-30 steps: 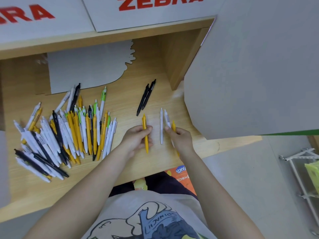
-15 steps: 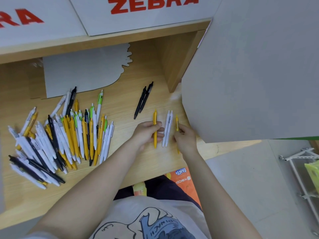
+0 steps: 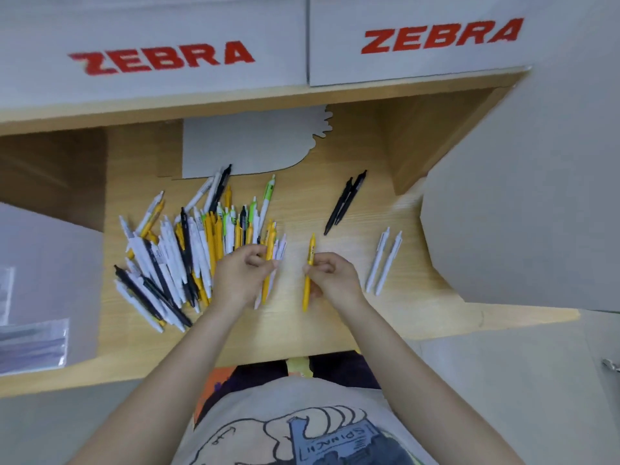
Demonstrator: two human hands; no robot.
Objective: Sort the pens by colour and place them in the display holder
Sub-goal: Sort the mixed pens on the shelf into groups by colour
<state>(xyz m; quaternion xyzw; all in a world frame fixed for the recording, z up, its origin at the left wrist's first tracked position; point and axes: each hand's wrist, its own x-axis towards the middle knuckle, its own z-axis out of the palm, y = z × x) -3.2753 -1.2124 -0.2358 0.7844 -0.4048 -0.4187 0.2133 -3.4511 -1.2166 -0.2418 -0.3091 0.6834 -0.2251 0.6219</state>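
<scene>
Now, sorted so far: two black pens (image 3: 345,202) lie side by side toward the back of the wooden desk (image 3: 402,317); two white pens (image 3: 383,261) lie side by side to the right, well apart from the black pair.
Yellow pen (image 3: 308,271): one, pinched upright-on-the-desk by the right hand (image 3: 330,280), fingers curled round its middle, between the pile and the white pair.
Unsorted pile (image 3: 188,253): many white, yellow, black and green-white pens heaped on the left; too tangled to count.
Left hand (image 3: 240,278): fingers curled on a yellow pen (image 3: 268,260) at the pile's right edge.
Containers: none with pens shows; grey panels (image 3: 520,196) and red ZEBRA signs (image 3: 441,35) surround the desk.
</scene>
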